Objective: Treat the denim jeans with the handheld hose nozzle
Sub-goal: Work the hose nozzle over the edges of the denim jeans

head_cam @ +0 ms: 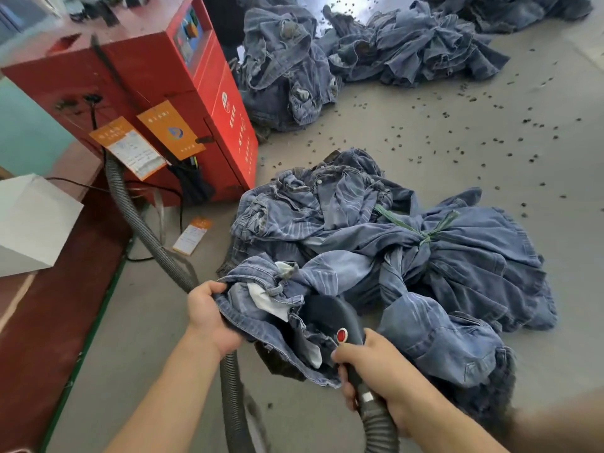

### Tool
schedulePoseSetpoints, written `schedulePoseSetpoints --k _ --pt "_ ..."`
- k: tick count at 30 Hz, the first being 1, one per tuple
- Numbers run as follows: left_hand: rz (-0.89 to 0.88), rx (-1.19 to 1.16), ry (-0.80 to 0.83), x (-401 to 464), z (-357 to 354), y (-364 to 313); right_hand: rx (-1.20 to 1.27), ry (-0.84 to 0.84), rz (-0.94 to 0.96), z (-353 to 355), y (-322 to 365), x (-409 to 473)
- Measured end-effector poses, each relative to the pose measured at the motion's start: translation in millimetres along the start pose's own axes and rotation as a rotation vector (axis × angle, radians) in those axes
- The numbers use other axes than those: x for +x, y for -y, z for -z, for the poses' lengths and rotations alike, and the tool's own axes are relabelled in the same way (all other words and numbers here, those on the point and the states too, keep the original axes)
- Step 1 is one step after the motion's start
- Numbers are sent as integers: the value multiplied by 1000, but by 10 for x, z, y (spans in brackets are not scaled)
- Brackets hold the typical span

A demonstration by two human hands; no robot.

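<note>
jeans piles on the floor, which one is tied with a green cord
The middle pile, just beyond the hands, has a green cord knotted around it. The two heaps farther back show no cord.

Grey concrete floor (425,152), dark pellets (490,138) scattered; red machine cabinet (157,103) left

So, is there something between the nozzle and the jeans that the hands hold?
Nothing visible. The right hand grips the nozzle, whose tip is already pushed inside the jeans, hidden by cloth. The left hand holds the waistband open.
</note>
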State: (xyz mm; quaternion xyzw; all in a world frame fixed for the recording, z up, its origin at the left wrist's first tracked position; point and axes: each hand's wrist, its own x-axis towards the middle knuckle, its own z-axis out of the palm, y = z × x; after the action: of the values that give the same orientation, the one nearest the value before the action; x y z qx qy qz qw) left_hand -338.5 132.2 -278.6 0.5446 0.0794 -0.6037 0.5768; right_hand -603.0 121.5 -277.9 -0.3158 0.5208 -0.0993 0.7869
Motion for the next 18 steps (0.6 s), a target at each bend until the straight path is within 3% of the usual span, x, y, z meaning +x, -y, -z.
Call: schedulePoseSetpoints --k 5,11,13,18 --pt "6 39 25 19 79 -33 31 -256 131 209 106 66" --pt "-123 231 118 35 78 76 -65 25 66 -51 54 -44" --pt "-147 408 224 -58 78 125 -16 -21 68 -141 120 128" --pt "-290 1108 418 -189 120 245 118 -307 105 245 290 284"
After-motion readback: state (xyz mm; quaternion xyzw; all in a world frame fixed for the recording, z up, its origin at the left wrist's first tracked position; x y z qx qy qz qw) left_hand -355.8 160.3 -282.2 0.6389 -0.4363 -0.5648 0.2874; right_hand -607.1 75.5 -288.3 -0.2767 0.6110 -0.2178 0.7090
